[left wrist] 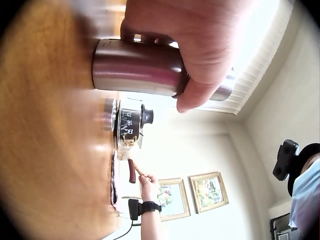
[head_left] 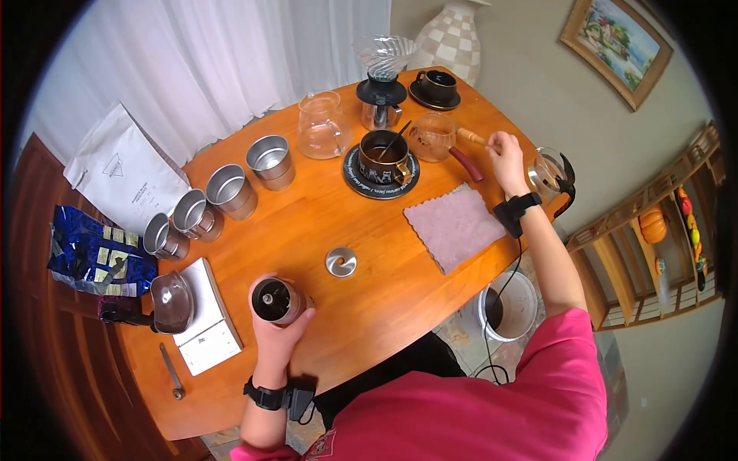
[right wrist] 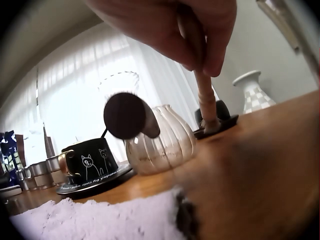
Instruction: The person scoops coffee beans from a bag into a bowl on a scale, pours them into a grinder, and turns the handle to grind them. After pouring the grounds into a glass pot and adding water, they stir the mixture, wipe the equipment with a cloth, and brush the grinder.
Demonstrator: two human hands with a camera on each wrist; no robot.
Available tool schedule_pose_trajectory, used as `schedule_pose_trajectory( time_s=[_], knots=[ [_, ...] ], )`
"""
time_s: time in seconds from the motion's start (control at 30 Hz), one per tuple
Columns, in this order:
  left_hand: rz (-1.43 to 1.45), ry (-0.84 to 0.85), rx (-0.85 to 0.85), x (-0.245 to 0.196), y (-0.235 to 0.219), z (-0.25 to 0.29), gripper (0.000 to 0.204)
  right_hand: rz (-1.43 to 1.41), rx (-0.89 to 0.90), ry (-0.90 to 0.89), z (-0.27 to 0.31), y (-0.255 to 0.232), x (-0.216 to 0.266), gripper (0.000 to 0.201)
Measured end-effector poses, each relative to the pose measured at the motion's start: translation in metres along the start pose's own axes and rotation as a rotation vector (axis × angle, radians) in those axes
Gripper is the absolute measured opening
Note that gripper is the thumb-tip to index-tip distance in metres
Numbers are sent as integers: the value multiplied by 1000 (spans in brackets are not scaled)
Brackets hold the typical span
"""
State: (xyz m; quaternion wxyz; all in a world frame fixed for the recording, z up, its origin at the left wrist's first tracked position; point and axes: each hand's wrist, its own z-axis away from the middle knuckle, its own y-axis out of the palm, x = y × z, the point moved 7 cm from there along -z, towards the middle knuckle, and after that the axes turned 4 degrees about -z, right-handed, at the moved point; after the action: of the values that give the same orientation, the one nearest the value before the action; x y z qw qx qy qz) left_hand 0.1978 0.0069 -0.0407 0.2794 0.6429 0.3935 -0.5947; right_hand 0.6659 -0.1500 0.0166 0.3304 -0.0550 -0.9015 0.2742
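My left hand [head_left: 278,326] grips a metal hand coffee grinder [left wrist: 140,67], held upright at the table's near side. From above, its dark open top [head_left: 270,300] shows a central shaft. Just right of it lies a small round metal piece [head_left: 340,262] with a hole in the middle. Over at the right, the fingers and thumb of my right hand [head_left: 507,157] pinch a wooden-handled brush [right wrist: 206,97], its tip pointing down. Close by stands a ribbed glass pot [head_left: 432,140] with a dark red handle [head_left: 465,164].
A cat-patterned black cup [right wrist: 90,161] sits on its saucer, left of the glass pot. Several steel cups [head_left: 231,190], two coffee bags [head_left: 123,173] and a white scale [head_left: 207,326] line the left side. A pinkish cloth [head_left: 453,227] lies near the right edge, above a white bin [head_left: 519,307].
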Motion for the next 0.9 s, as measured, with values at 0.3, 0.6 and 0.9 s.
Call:
schedule_pose_trajectory(
  time_s=[0.3, 0.6, 0.9],
  knots=[
    [-10, 17, 5, 0, 0, 0, 66, 160, 313, 106, 20, 26, -35, 18],
    [-86, 44, 3, -4, -1, 0, 66, 196, 431, 131, 19, 30, -42, 10],
    [-104, 158, -17, -13, -3, -1, 67, -114, 423, -203, 47, 24, 175, 26]
  ],
)
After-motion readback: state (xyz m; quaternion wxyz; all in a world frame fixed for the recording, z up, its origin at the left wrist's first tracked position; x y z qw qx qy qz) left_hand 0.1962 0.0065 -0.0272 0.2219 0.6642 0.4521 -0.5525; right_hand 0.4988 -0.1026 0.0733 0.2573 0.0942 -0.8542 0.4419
